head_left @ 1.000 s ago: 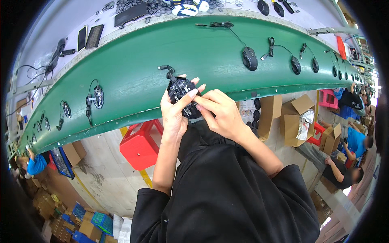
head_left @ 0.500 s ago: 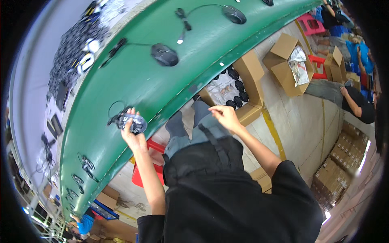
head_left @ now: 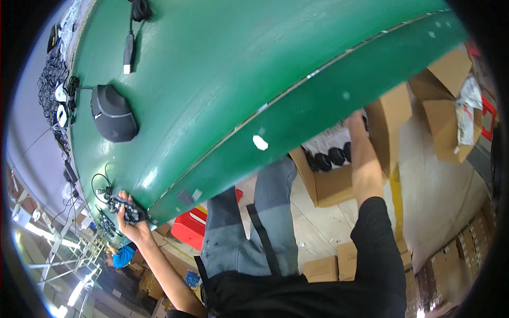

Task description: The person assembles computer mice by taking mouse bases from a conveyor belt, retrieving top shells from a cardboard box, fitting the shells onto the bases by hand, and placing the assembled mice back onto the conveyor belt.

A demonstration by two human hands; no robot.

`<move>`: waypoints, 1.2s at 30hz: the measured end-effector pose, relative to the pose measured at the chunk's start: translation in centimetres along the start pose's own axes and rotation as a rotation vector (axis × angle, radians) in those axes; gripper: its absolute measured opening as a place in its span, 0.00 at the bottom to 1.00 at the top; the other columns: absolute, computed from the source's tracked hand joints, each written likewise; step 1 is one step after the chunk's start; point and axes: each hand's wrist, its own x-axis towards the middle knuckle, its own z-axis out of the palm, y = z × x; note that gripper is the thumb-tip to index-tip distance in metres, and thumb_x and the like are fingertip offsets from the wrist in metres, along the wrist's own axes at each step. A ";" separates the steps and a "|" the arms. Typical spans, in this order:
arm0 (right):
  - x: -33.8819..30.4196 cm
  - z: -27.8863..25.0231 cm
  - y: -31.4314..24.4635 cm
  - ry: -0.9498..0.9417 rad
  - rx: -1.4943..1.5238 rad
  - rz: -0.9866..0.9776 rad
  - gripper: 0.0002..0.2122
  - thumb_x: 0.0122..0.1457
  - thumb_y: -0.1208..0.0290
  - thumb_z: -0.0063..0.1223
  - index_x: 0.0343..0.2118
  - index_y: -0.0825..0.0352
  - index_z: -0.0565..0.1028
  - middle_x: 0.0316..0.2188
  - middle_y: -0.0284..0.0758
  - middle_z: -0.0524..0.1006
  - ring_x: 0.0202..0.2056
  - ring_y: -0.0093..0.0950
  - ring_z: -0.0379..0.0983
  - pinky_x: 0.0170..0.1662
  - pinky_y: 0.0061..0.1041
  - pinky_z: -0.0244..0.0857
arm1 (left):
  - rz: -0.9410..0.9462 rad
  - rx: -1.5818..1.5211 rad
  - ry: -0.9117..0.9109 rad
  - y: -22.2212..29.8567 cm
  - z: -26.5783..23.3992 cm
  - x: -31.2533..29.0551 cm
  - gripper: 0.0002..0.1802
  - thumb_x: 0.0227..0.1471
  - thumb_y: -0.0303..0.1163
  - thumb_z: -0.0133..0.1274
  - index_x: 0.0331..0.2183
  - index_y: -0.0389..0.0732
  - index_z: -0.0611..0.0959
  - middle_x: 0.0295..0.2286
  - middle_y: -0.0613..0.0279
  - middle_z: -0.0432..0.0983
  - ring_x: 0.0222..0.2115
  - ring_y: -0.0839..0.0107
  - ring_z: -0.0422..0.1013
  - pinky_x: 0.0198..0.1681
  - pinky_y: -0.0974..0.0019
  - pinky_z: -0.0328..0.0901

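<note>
In my left hand [head_left: 130, 225] is a black computer mouse [head_left: 135, 213], its underside with pale markings turned up and its bundled cable [head_left: 108, 196] trailing beyond the fingers. That hand is closed around it near the edge of the green worktop [head_left: 212, 95]. My right hand [head_left: 355, 120] reaches down into an open cardboard box [head_left: 334, 186] on the right. Its fingers are mostly hidden and blurred, so what they hold does not show. Several black rounded pieces [head_left: 336, 156], looking like mice or mouse covers, lie there on white wrapping.
Another black mouse [head_left: 114, 114] rests on the green surface, with a bundled cable and USB plug [head_left: 128, 55] farther off. A second open box [head_left: 442, 114] holds silvery bags. A red stool [head_left: 189, 229] stands below the worktop's edge. A co-worker in blue [head_left: 123, 256] is at far left.
My right hand has gone from above my lap into the cardboard box. The left hand still holds the mouse. The view has shifted, bringing the worktop and box closer.
</note>
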 end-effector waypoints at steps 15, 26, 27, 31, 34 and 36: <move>-14.6 -3.2 -3.9 -0.164 0.030 -0.109 0.15 0.57 0.56 0.51 0.41 0.61 0.73 0.36 0.33 0.77 0.37 0.32 0.75 0.36 0.32 0.76 | -0.159 0.067 -0.003 -1.1 3.9 -0.6 0.27 0.46 0.21 0.49 0.51 0.26 0.67 0.46 0.43 0.70 0.47 0.55 0.70 0.55 0.56 0.65; -60.2 5.2 5.4 -1.036 -0.605 0.327 0.35 0.56 0.55 0.51 0.62 0.71 0.55 0.52 0.49 0.70 0.47 0.41 0.73 0.51 0.37 0.67 | -0.417 -0.205 -0.439 5.3 6.6 -6.7 0.24 0.37 0.17 0.57 0.40 0.33 0.68 0.34 0.41 0.77 0.33 0.51 0.78 0.41 0.52 0.74; -62.9 7.1 6.1 -1.105 -0.660 0.342 0.36 0.56 0.55 0.51 0.62 0.72 0.54 0.52 0.50 0.69 0.48 0.40 0.73 0.52 0.34 0.67 | -0.411 -0.241 -0.464 5.9 6.2 -7.2 0.24 0.36 0.17 0.56 0.39 0.33 0.69 0.34 0.42 0.77 0.33 0.51 0.78 0.41 0.51 0.74; -70.2 13.7 10.2 -1.227 -0.779 0.190 0.39 0.55 0.51 0.52 0.61 0.76 0.53 0.51 0.51 0.69 0.47 0.38 0.73 0.53 0.31 0.66 | -0.324 -0.411 -0.446 8.8 3.7 -8.0 0.24 0.39 0.18 0.57 0.41 0.33 0.67 0.40 0.38 0.74 0.41 0.50 0.75 0.48 0.49 0.71; -73.9 17.2 13.2 -1.269 -0.878 -0.044 0.36 0.53 0.56 0.54 0.59 0.77 0.60 0.53 0.48 0.68 0.48 0.37 0.73 0.54 0.34 0.66 | -0.286 -0.498 -0.480 10.8 1.1 -7.3 0.27 0.40 0.17 0.57 0.44 0.37 0.67 0.39 0.43 0.75 0.39 0.56 0.76 0.45 0.54 0.72; -76.2 19.0 14.8 -1.220 -1.043 -0.308 0.33 0.52 0.59 0.55 0.58 0.75 0.63 0.54 0.47 0.68 0.48 0.35 0.72 0.56 0.33 0.63 | -0.270 -0.487 -0.486 11.3 -0.2 -6.8 0.30 0.39 0.18 0.59 0.46 0.38 0.67 0.38 0.47 0.76 0.36 0.60 0.77 0.43 0.56 0.72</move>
